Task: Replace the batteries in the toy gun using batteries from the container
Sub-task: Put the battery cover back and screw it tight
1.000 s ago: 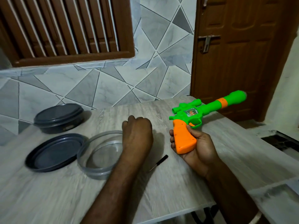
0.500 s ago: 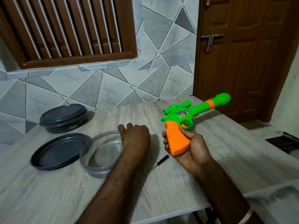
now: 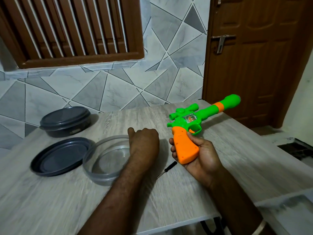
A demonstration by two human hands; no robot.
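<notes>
My right hand (image 3: 200, 155) grips the orange handle of the green toy gun (image 3: 193, 119), held above the table with its barrel pointing up and to the right. My left hand (image 3: 144, 141) is a closed fist resting by the right rim of a clear round container (image 3: 101, 168), which looks empty. I cannot see whether the fist holds anything. A small black-handled screwdriver (image 3: 167, 169) lies on the table between my two forearms.
A dark lid (image 3: 59, 156) lies upside down left of the clear container. A second dark container with its lid on (image 3: 65, 121) stands behind, near the tiled wall. The wooden table (image 3: 50, 200) ends close to me. A brown door (image 3: 254, 56) is at the right.
My right hand has shifted the toy gun slightly back and forth, ending near where it started. My left fist stays by the clear container. The view has drifted a little.
</notes>
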